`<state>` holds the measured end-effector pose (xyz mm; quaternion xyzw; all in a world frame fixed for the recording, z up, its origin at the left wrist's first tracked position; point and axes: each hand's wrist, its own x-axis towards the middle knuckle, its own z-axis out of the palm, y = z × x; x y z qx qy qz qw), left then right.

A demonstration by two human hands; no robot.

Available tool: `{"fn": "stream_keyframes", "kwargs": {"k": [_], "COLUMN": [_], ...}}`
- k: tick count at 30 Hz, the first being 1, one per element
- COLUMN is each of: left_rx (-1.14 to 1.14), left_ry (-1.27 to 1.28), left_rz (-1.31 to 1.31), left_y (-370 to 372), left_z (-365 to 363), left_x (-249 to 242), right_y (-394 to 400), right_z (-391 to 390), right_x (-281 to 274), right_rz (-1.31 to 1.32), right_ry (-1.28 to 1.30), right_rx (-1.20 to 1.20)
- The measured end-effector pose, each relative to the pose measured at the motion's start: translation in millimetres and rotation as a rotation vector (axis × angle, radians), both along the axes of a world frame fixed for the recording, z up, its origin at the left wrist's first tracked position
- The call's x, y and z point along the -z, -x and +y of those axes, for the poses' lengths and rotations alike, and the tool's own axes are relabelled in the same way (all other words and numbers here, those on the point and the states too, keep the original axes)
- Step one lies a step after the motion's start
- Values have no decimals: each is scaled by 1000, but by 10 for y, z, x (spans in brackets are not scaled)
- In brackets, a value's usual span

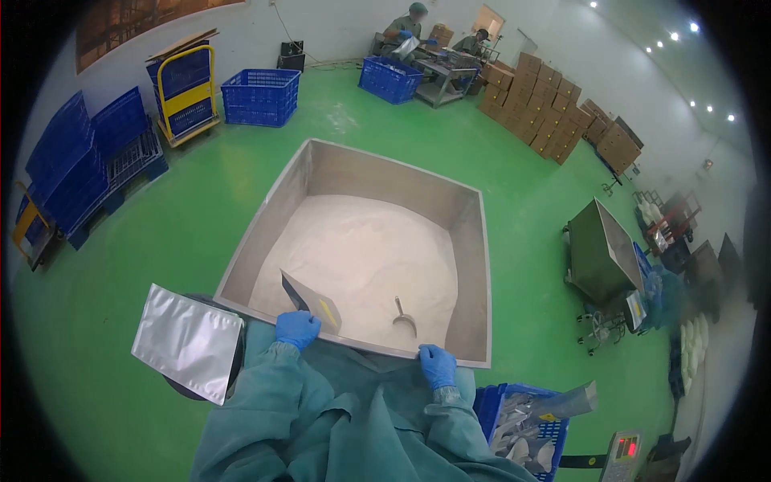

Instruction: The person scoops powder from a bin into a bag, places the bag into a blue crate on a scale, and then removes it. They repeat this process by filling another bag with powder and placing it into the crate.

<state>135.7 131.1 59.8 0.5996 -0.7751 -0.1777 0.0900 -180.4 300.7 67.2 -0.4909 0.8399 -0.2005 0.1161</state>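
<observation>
A large square metal tub (474, 265) stands in front of me, holding white powder (361, 249). At its near edge my left hand (298, 329), in a blue glove, is closed on a foil pouch (323, 309) with a yellow mark. The pouch leans inside the tub against the powder, its top edge parted. My right hand (438, 367), also gloved in blue, has its fingers curled over the near rim, towards the right corner. A metal scoop (405, 319) lies on the powder just beyond that hand, touched by neither.
Left of the tub, flat silver pouches (189, 341) lie on a dark round support. At lower right are a blue crate (491, 406) of filled pouches and a scale display (625, 447). Stacked cartons (538, 104), a metal cart (598, 249) and two people at a table stand farther off.
</observation>
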Motion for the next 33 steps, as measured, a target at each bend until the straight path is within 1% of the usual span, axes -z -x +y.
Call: {"fn": "stream_keyframes", "kwargs": {"k": [2, 4, 5, 7, 8, 9, 10, 11, 12, 14, 15, 16, 17, 19, 20, 21, 22, 23, 24, 26, 27, 29, 30, 31, 32, 33], "left_rx": [-6, 2, 11, 53, 97, 107, 186, 266, 279, 443, 449, 480, 514, 513, 510, 516, 489, 467, 487, 319, 336, 303, 313, 305, 294, 298], "left_ry": [38, 29, 28, -11, -41, -65, 2, 57, 10, 68, 37, 84, 131, 137, 163, 153, 149, 144, 136, 80, 58, -37, -63, -50, -29, -36], "left_rz": [49, 55, 60, 45, 32, 22, 47, 76, 66, -63, -70, -103, -136, -119, -95, -104, -73, -39, -41, -48, -32, -30, -26, -8, 9, 8], "left_y": [-10, -13, -18, -34, -33, -54, -99, -114, -110, -96, -71, -32, 6, 156, 214, 242, 258, 274, 271, 257, 252, 196, 182, 185, 202, 215], "left_z": [45, 67, 69, 79, 52, -2, -48, -63, -117, -341, -439, -565, -664, -809, -897, -981, -1056, -1117, -1160, -1178, -1177, -1170, -1165, -1183, -1200, -1195], "left_x": [-31, -48, -62, -183, -189, -114, -20, 75, 46, -222, -251, -267, -281, -373, -379, -341, -292, -224, -138, 70, 137, 171, 160, 136, 140, 162], "right_y": [22, 65, 95, 173, 212, 259, 299, 376, 438, 403, 377, 361, 370, 474, 534, 603, 650, 687, 741, 952, 1120, 1528, 1684, 1825, 1921, 2089], "right_z": [-18, -105, -176, -343, -463, -606, -714, -799, -893, -1267, -1437, -1598, -1716, -1959, -2029, -2055, -2094, -2144, -2189, -2212, -2235, -2378, -2513, -2696, -2893, -3080], "right_x": [-31, -31, -25, -14, -31, -51, -39, 163, 377, 484, 551, 644, 888, 1671, 2072, 2470, 2722, 2794, 2787, 2412, 2238, 1709, 1355, 983, 724, 582], "right_rz": [-30, -20, -22, -11, -21, -94, -173, -70, 27, 81, 141, 203, 184, 675, 660, 822, 985, 972, 1111, 1170, 1091, 875, 857, 784, 1017, 1072], "right_ry": [-11, -152, -161, -345, -364, -491, -626, -555, -481, -651, -616, -569, -583, -224, -228, -285, -340, -347, -799, -1104, -1023, -557, -427, -283, -372, -333], "right_rx": [8, 52, 52, -13, -7, -61, -113, -213, -314, -354, -439, -525, -527, -699, -699, -850, -998, -991, -1091, -1301, -1231, -966, -840, -696, -549, -434]}}
